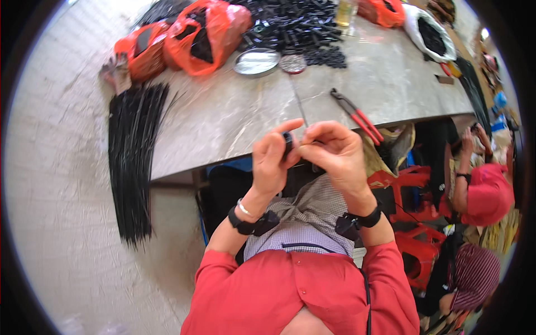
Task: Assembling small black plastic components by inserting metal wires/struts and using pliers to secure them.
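My left hand [272,157] holds a small black piece [287,144] between thumb and fingers, its index finger stretched out above. Close beside it, the fingertips of my right hand [336,153] are pinched together on a thin dark strand [300,106] that seems to run up over the table; its lower end is hidden by the fingers. Both hands are raised at the near table edge, over my lap. Up and to the right of them, pliers with red handles [362,121] lie across the edge.
On the grey table [223,111] are a heap of black pieces [296,25], an oval metal dish [257,61], a round dish of tiny bits [293,63], red bags [204,39] and a white sack [430,33]. Black strands [134,162] overhang the left end. People [488,195] sit at right.
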Tool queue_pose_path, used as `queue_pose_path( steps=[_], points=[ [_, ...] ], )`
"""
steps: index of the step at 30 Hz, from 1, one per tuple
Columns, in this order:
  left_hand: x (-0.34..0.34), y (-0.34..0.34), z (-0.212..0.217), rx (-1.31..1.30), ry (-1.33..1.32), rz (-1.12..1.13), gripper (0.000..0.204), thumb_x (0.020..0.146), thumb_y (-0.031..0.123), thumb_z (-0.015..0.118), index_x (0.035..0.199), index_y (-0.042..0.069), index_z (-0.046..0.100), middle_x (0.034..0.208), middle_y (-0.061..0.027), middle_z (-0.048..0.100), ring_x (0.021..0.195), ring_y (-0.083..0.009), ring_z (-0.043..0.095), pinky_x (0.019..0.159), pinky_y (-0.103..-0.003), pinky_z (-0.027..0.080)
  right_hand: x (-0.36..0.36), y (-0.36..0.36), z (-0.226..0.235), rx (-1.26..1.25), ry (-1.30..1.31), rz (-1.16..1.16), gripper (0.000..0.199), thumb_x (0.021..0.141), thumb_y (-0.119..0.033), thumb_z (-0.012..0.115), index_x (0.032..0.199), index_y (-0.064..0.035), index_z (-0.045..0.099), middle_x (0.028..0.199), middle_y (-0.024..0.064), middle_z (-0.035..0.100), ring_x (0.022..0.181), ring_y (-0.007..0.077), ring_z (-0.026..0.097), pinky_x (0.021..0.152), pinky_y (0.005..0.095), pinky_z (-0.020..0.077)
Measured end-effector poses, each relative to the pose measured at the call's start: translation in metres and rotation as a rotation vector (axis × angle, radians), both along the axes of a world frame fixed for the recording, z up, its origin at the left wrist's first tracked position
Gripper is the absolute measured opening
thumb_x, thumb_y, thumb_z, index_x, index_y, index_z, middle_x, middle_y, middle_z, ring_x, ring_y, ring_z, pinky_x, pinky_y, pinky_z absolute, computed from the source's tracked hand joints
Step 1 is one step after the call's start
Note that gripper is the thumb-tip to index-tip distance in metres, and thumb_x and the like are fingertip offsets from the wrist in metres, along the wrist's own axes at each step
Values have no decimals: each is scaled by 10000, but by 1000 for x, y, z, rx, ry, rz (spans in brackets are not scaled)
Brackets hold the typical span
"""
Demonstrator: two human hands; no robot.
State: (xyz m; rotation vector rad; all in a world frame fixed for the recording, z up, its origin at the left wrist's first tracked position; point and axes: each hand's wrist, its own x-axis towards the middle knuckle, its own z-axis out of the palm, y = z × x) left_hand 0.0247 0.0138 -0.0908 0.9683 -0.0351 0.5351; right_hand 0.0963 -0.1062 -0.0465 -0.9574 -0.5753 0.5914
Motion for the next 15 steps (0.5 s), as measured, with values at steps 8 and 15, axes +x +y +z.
queue_pose_path(
  steps=[8, 15],
  points=[
    [-8, 2, -2, -44, 4, 6, 504, 970, 399, 502, 1196, -44, 581, 759, 9, 570, 609, -40, 448, 562, -182, 368, -3, 10, -8, -21, 19, 19, 198, 813, 91, 654, 994, 57, 583, 879, 102, 631, 750, 178, 660, 695, 283, 570],
    [-8, 1, -4, -33, -2, 19, 492, 971, 388, 504, 1193, -44, 585, 744, 14, 569, 607, -35, 448, 553, -177, 369, -7, 11, -7, -23, 14, -3, 184, 822, 89, 645, 991, 52, 583, 880, 110, 634, 740, 191, 664, 674, 294, 578]
  ],
)
